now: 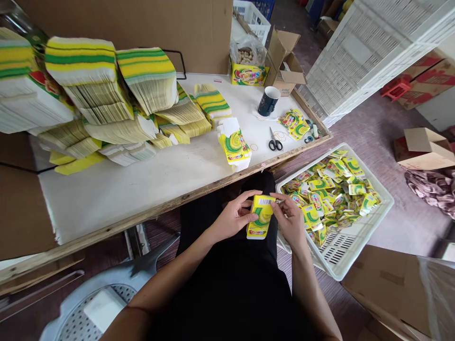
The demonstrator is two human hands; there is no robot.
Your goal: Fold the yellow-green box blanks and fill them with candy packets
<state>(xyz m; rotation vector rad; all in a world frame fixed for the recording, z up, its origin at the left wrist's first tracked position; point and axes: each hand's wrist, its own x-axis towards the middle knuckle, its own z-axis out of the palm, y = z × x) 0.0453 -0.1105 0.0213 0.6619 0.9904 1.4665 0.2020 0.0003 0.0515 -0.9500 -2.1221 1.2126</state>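
Observation:
Over my lap I hold a small yellow and green carton (261, 220), upright, with a barcode near its top edge. My left hand (237, 214) grips its left side, the thumb lying across the front. At the upper right corner, my right hand (288, 215) pinches the carton between thumb and fingers. In front of me, near the table's edge, lie some flat carton blanks (232, 144). To my right stands a white plastic crate (386, 201) holding many yellow-green cartons (325, 182).
Tall stacks of folded carton blanks (88, 76) fill the left of the table (142, 184). Scissors (275, 142), a dark mug (269, 101), a pile of small packets (294, 124) and an open cardboard box (284, 66) stand at the right. A grey stool (71, 308) is lower left.

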